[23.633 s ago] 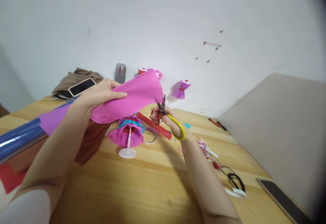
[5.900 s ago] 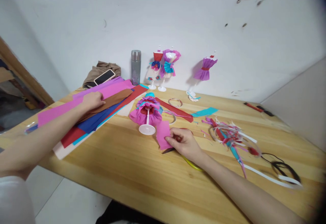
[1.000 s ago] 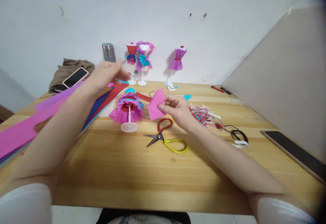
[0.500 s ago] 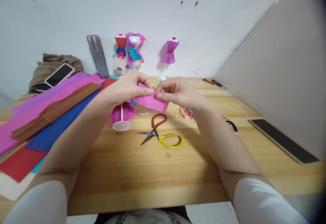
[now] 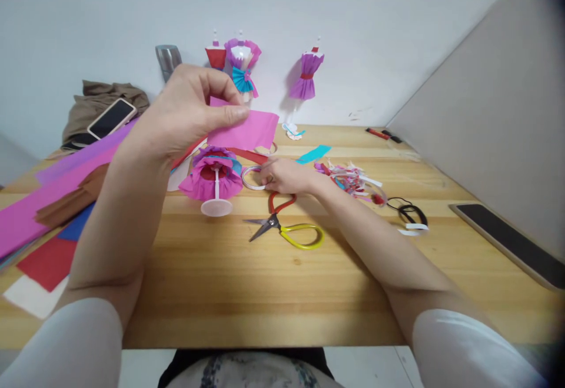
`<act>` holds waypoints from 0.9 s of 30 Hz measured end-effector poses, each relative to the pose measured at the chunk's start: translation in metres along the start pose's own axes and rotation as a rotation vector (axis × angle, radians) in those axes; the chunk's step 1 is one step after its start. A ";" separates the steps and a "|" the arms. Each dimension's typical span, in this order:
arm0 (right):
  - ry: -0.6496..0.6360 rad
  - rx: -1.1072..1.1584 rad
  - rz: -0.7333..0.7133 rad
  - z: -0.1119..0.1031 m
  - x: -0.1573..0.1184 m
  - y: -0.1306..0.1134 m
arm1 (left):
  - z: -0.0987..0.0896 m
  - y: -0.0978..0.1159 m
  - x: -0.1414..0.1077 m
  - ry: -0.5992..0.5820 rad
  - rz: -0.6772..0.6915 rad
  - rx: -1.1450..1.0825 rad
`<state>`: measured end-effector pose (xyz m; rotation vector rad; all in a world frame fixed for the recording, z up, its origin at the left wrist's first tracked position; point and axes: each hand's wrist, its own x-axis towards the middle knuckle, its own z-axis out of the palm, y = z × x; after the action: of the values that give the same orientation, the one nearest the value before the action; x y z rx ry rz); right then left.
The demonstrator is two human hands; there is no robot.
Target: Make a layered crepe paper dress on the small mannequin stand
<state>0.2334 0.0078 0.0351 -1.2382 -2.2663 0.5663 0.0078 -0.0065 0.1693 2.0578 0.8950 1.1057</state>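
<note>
My left hand (image 5: pixel 198 105) is raised above the table, pinching a pink piece of crepe paper (image 5: pixel 247 132) by its upper left edge between thumb and fingers. Lower and to the right, my right hand (image 5: pixel 285 176) has its fingers closed on the right side of a roll of tape (image 5: pixel 251 178) lying on the table. Just in front of that hand lie scissors (image 5: pixel 273 223) with one red and one yellow handle, blades apart. A small dress form (image 5: pixel 217 191) in a pink ruffled paper skirt lies tipped over, its white base toward me.
Coloured crepe paper sheets (image 5: pixel 88 182) cover the left side, near a phone (image 5: pixel 112 118). Paper scraps (image 5: pixel 351 179) and a black ring (image 5: pixel 412 216) lie right of my hand. A dressed form (image 5: pixel 306 76) stands by the wall. A dark-faced flat slab (image 5: pixel 507 241) lies far right.
My right hand has let go of the pink paper and moved down to the roll of tape. My left hand has lifted the paper up. The view has shifted slightly.
</note>
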 end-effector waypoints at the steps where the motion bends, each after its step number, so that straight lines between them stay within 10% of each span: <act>1: -0.036 0.000 0.002 -0.008 -0.002 -0.002 | -0.001 0.000 -0.001 0.006 0.003 0.009; 4: -0.175 0.128 0.040 -0.036 -0.011 -0.010 | -0.003 0.001 -0.002 0.014 0.003 0.003; 12: -0.037 0.587 0.048 -0.093 -0.040 -0.026 | -0.015 -0.006 0.001 -0.027 -0.069 -0.185; 27: 0.392 0.858 -0.025 -0.090 -0.034 -0.027 | -0.005 -0.013 0.005 -0.229 -0.095 -0.033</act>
<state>0.2860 -0.0237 0.1142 -0.7797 -1.4411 1.0335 0.0027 0.0061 0.1637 2.0427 0.8442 0.8103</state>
